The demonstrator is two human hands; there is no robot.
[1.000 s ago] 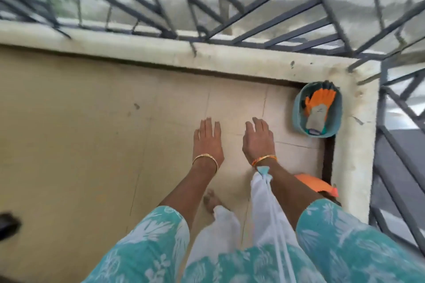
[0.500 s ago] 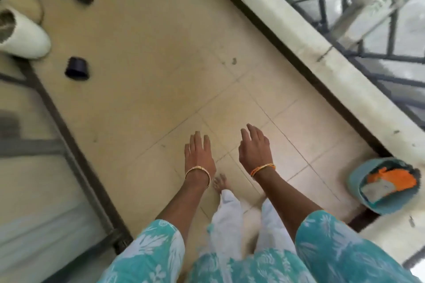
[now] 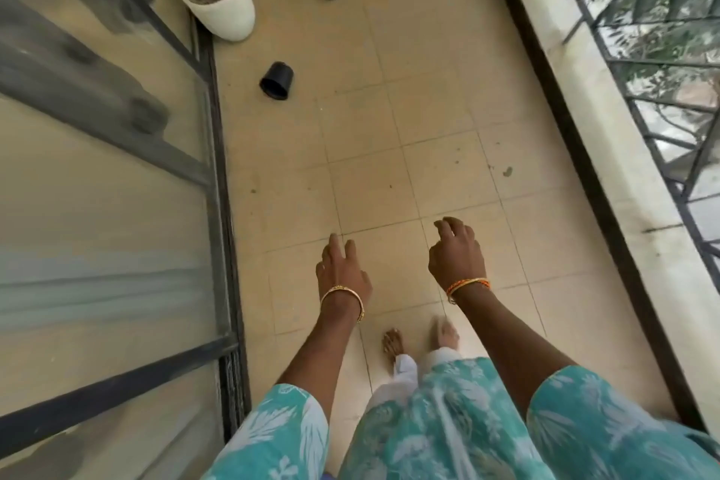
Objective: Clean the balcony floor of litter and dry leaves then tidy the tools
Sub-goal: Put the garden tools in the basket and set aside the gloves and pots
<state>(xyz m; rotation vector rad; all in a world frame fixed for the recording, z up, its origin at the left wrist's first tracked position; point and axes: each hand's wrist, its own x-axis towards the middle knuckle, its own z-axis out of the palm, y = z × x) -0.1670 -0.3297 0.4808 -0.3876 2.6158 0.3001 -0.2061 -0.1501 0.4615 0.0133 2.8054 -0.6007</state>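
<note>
Both hands [image 3: 397,265] hang empty above lengthwise-running balcony floor [image 3: 389,121].

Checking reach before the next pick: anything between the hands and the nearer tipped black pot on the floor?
Nothing visible does. The left hand and right hand hang empty over bare tiled floor, and only open tile lies between them and the nearer black pot, on its side by the door frame.
</note>
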